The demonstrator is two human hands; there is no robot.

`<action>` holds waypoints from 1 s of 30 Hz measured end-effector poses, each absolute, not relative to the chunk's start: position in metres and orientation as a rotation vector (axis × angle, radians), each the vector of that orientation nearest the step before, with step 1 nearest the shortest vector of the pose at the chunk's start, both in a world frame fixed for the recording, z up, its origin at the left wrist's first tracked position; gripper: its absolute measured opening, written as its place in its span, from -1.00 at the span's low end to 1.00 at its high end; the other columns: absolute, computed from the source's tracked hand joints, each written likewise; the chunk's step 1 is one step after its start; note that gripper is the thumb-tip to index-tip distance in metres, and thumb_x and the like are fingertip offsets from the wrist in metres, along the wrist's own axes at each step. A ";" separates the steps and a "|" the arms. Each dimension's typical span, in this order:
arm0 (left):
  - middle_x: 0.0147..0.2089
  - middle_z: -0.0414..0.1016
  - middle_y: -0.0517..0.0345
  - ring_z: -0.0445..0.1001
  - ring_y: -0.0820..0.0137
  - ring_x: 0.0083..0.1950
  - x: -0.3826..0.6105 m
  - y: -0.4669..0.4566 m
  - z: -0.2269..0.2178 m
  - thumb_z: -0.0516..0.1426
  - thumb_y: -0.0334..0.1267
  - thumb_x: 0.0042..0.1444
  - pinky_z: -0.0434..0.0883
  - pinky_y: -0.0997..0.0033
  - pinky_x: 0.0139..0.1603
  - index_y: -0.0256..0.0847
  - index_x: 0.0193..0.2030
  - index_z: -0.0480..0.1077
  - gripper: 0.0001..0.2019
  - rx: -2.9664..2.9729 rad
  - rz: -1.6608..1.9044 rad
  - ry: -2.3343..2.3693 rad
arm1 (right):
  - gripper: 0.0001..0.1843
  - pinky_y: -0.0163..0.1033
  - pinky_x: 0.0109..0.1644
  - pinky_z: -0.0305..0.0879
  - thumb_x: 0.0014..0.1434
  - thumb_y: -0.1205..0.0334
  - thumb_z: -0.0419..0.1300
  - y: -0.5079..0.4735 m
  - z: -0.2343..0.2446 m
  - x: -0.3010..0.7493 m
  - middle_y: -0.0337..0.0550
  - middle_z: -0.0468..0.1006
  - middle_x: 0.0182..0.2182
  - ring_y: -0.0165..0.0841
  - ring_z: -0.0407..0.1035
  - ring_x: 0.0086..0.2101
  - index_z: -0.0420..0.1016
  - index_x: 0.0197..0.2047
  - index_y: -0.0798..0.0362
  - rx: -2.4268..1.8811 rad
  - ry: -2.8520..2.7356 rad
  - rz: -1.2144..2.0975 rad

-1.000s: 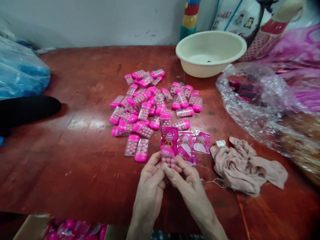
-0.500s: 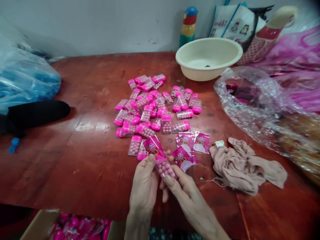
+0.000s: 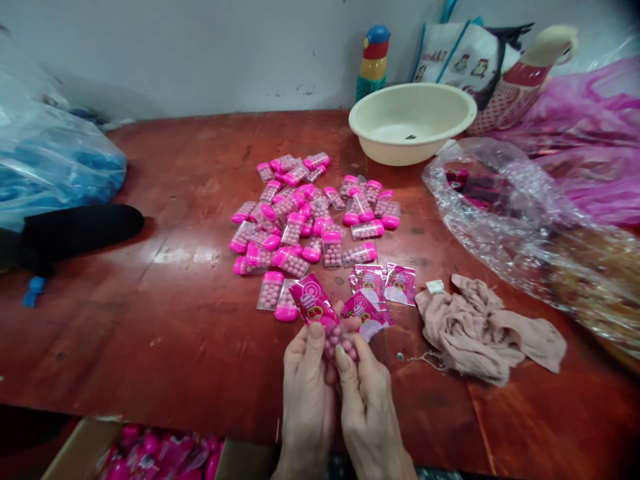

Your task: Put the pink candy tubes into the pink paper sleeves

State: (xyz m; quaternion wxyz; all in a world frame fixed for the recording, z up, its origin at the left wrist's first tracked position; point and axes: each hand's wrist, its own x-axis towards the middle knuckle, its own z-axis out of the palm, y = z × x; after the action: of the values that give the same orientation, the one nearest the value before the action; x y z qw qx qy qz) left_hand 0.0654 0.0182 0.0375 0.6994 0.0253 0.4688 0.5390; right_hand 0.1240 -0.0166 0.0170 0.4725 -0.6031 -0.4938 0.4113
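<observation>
Head view: a red-brown table (image 3: 190,347) spreads all around the fingers, bearing nearly everything near them. Straight past the fingertips lies a spread of loose containers (image 3: 293,230), probably left close so that either hand can reach them. Farther beyond, to the fingers' right, stands a cream basin (image 3: 405,150), seemingly pushed back to leave working room. Right of the fingers, a crumpled cloth (image 3: 475,333) rests within easy reach. The left hand (image 3: 307,380) and right hand (image 3: 365,393) work close together. Just beyond the right fingertips, loose sachets (image 3: 400,287) overlap, presumably kept apart from the containers to avoid mixing. Right thumb and fingers clamp a clear held container (image 3: 347,347) of pink balls, likely to steady it. The left thumb presses a held sachet (image 3: 314,301) slanting up and away; whether it is attached to the container, I cannot tell.
</observation>
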 end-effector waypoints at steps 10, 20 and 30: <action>-0.11 0.57 -0.18 0.55 0.21 -0.19 0.043 0.022 0.030 0.22 -0.10 0.00 0.49 0.38 -0.28 -0.34 -0.20 0.53 -0.67 0.234 1.170 1.013 | -0.51 -0.32 -0.42 0.38 0.21 -0.14 -0.01 -0.015 0.008 0.125 -0.09 0.51 -0.30 -0.35 0.43 -0.41 0.36 0.00 0.06 -1.464 -0.777 1.512; -0.21 0.60 -0.19 0.50 0.44 -0.46 0.057 0.021 0.031 0.21 -0.12 0.01 0.41 0.59 -0.51 -0.38 -0.15 0.51 -0.64 0.240 1.136 1.116 | -0.66 -0.30 -0.38 0.33 0.28 0.05 -0.04 -0.027 -0.008 0.111 -0.11 0.53 -0.40 -0.31 0.41 -0.41 0.45 -0.10 0.05 -1.571 -1.014 1.162; -0.07 0.56 -0.15 0.52 0.18 -0.08 0.046 0.028 0.025 0.13 -0.09 0.09 0.46 0.33 -0.13 -0.31 -0.16 0.53 -0.66 0.294 1.194 1.033 | -0.66 -0.48 -0.68 0.01 0.25 -0.06 -0.01 0.000 0.009 0.129 -0.39 0.25 -0.60 -0.60 -0.03 -0.71 0.28 -0.32 0.06 -1.028 -0.560 1.857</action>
State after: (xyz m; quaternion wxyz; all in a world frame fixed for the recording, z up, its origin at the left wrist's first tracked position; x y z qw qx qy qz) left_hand 0.0457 0.0276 0.0248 0.6948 0.1316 0.4626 0.5348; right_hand 0.1292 0.0000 0.0088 0.4556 -0.4169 -0.2271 0.7530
